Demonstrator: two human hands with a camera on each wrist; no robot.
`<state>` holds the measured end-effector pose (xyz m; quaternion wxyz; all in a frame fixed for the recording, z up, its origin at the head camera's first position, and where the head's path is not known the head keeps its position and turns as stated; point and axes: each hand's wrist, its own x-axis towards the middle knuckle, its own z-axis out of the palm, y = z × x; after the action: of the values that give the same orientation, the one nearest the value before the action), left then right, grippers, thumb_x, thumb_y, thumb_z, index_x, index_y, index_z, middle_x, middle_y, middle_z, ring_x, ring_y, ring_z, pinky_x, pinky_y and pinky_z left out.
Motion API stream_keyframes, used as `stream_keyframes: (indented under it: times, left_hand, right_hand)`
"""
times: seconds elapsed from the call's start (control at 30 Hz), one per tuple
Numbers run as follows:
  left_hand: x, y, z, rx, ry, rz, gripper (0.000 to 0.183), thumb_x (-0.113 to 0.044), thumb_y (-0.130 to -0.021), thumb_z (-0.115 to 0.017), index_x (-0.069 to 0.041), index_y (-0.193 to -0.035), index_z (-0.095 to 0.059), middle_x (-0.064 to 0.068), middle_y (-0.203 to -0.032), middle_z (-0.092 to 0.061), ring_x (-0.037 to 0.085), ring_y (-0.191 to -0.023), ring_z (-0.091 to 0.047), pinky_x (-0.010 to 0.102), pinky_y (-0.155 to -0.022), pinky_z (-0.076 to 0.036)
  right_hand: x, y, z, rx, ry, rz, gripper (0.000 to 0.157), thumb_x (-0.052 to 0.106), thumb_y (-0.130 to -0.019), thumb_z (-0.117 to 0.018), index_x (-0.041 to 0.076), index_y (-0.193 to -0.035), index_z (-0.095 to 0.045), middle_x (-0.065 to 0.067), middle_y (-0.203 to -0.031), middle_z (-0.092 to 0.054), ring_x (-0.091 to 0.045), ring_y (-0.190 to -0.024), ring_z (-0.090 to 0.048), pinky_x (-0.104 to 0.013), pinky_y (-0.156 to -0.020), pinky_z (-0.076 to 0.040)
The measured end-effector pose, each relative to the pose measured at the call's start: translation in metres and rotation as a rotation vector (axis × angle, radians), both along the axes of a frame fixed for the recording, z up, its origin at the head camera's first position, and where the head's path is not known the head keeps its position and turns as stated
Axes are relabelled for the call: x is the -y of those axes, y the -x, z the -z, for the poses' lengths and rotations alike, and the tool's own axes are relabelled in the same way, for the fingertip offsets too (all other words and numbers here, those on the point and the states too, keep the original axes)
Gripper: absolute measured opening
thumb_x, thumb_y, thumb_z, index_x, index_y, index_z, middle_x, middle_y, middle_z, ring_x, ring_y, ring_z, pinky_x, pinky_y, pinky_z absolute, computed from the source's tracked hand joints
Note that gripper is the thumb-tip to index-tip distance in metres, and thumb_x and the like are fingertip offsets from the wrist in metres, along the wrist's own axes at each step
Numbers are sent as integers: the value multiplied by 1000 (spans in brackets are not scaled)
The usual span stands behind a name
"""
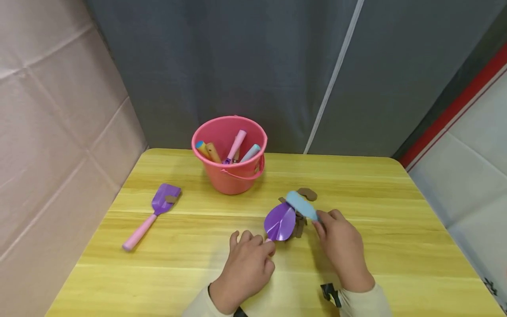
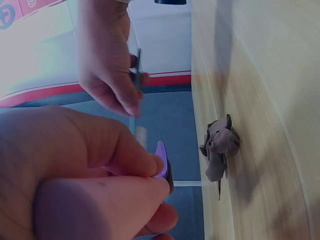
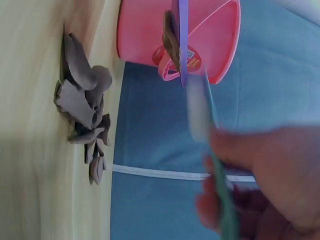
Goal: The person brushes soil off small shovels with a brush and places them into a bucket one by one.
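My left hand [image 1: 249,259] grips the pink handle [image 2: 100,205] of a purple scoop [image 1: 279,221], its rounded blade raised above the table. A brown piece [image 3: 171,40] lies against one face of the blade in the right wrist view. My right hand [image 1: 342,244] pinches a light blue flat tool [image 1: 302,205], seemingly a brush, with a blurred whitish block [image 3: 198,107] on one side. Its end is close to the scoop's blade; I cannot tell whether they touch. Below both lies a heap of thin brown scraps [image 3: 82,100], partly hidden in the head view.
A pink bucket [image 1: 231,180] with several toy tools stands at the back. To the left lies a purple shovel [image 1: 160,204] with a brown scrap [image 1: 171,199] on its blade. One separate brown scrap [image 1: 307,193] lies behind the heap. A grey curtain [image 1: 229,66] hangs behind the table.
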<state>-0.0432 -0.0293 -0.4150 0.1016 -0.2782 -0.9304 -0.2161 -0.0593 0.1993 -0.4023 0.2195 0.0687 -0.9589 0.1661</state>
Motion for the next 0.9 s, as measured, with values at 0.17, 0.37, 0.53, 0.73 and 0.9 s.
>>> stream_keyframes:
  times: [0.17, 0.37, 0.53, 0.73, 0.9]
  left_hand:
    - [0, 0, 1, -32, 0, -6, 12, -10, -74, -64, -21, -76, -59, -12, -68, -41, 18, -75, -42, 61, -91, -35]
    - [1, 1, 1, -27, 4, 4, 12, -12, -74, -67, -22, -77, -62, -12, -68, -43, 15, -72, -39, 41, -76, -35]
    - [3, 2, 0, 70, -13, 62, 18, -10, -75, -74, -21, -87, -67, -12, -71, -50, 10, -68, -39, 26, -63, -31]
    - [5, 8, 3, 100, -105, 107, 25, 3, -77, -68, -13, -97, -66, -6, -72, -55, 6, -60, -44, 20, -53, -38]
    - [3, 8, 1, 116, -162, 111, 21, 1, -81, -59, -10, -97, -68, -5, -73, -53, 3, -58, -41, 20, -52, -38]
  right_hand:
    - [-3, 0, -2, -17, 13, -49, 26, 10, -84, -78, 3, -108, -74, -6, -85, -60, -15, -58, -52, -33, -50, -44]
    - [2, 0, 0, 91, -22, -212, 27, 11, -82, -80, 9, -109, -75, 2, -86, -59, -8, -63, -50, -26, -55, -44]
    - [-4, -1, 0, 2, 18, -3, 25, 10, -85, -77, 3, -109, -73, -8, -86, -61, -16, -58, -53, -35, -50, -44]
    - [-14, 0, 6, -131, 60, 66, 26, 7, -84, -77, -3, -108, -72, -15, -87, -61, -21, -56, -54, -37, -47, -44]
    - [-15, 0, 9, -124, 74, 61, 26, 7, -83, -77, -4, -107, -72, -14, -85, -61, -17, -55, -50, -34, -47, -41]
